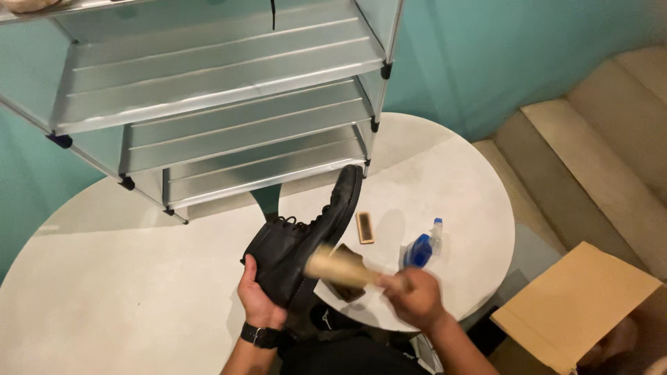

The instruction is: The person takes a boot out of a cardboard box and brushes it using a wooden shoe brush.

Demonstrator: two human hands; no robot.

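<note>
Boot (299,246), black, laced, ankle-high, is held over the near edge of a round pale platform (139,278), tilted with its sole toward the far right and the toe highest. The left hand (256,295) grips it from below at the heel and shaft, fingers wrapped around the leather; a judgement: this hold turns the boot's side toward the right hand. The right hand (415,297) is closed around the handle of a wooden brush (337,267), whose head is blurred and lies against or just off the boot's side; contact cannot be confirmed. A dark watch (260,336) sits on the left wrist.

On the platform, just right of the boot's sole, lies a small wooden brush (365,227). A blue spray bottle (424,248) stands near the right hand, apart from it. A metal shelf rack (222,97) occupies the far left and crowds the boot's toe. A cardboard sheet (577,302) rests at near right beside steps (597,160).
</note>
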